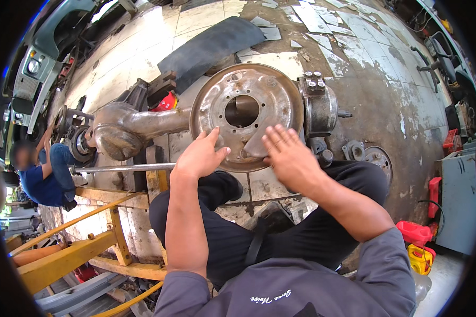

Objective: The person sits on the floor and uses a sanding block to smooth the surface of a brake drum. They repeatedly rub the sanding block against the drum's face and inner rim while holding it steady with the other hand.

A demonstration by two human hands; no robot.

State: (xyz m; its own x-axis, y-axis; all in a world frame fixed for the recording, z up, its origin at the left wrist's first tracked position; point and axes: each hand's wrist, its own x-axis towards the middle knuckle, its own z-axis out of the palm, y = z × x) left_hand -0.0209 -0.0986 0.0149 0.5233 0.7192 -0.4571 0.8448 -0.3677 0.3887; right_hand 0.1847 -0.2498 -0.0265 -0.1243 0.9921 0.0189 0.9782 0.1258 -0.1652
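Bare hands at a round metal plate (212,105), on the right end of an axle housing (161,120).
Left hand (198,156) — thumb apart from fingers; right hand (288,158) — fingers slightly spread, contact unclear. Gray cylinder (321,110) crowds plate's right; yellow frame (84,254) and rod (124,168) hem the left; black panel (211,47) beyond.

Round plate (274,108): metal, slightly glossy. Axle housing (120,127): rough metal. Trousers (291,245): matt cloth.
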